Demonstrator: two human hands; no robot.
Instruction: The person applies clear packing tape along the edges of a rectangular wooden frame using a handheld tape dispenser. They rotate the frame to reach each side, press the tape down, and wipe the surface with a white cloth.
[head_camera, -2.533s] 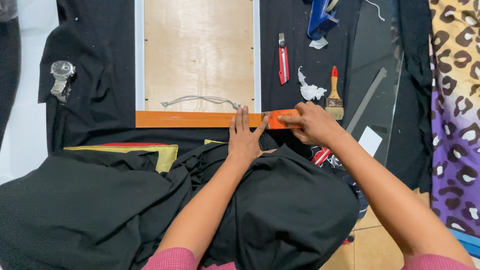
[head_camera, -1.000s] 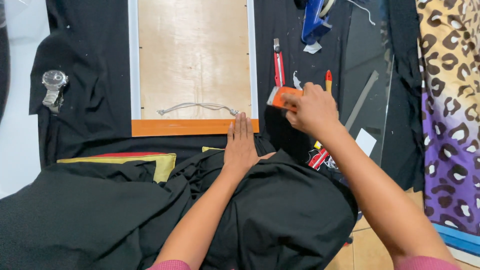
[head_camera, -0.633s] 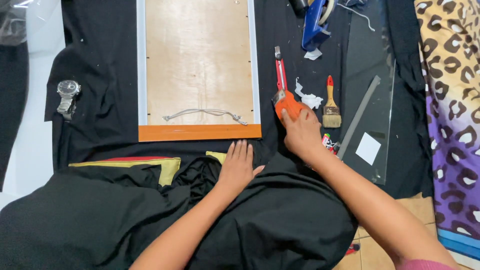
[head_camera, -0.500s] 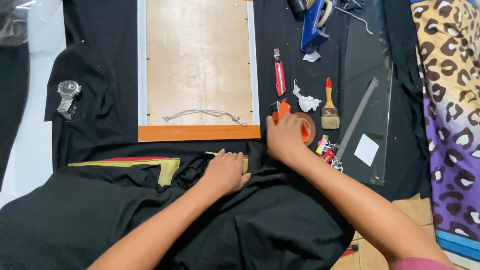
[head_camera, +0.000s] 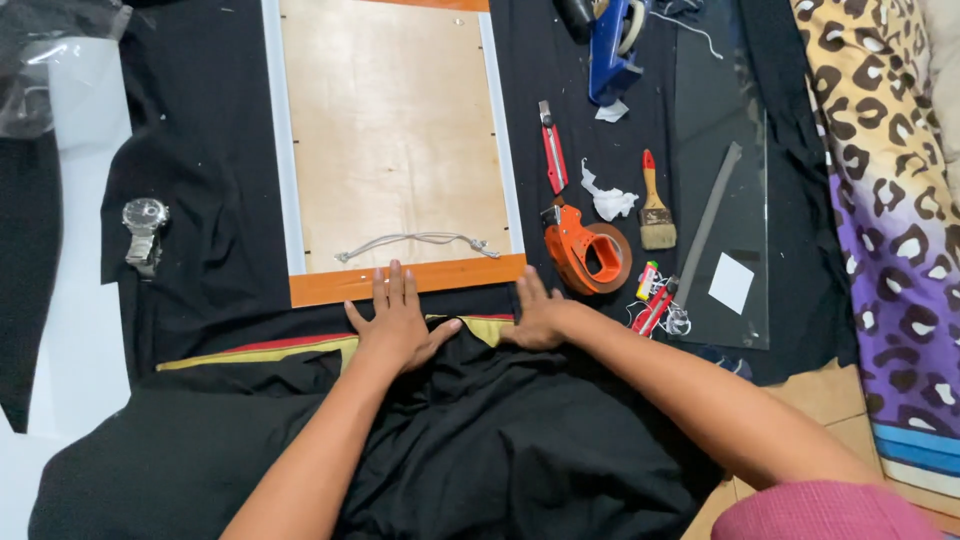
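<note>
The left hand (head_camera: 396, 322) and right hand (head_camera: 538, 318) were laid flat, fingers spread, empty, on black cloth (head_camera: 480, 440), apparently to smooth it. Just beyond the fingertips lay the orange-edged wooden frame back (head_camera: 395, 150); an orange tape dispenser (head_camera: 590, 250) rested right of the right hand.

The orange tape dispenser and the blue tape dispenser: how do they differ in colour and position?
The orange tape dispenser lies close to the right hand, beside the frame; the blue tape dispenser lies far up, near the picture's top edge. The orange one shows whole; the blue one is partly cut off. Both rest on black cloth.
</note>
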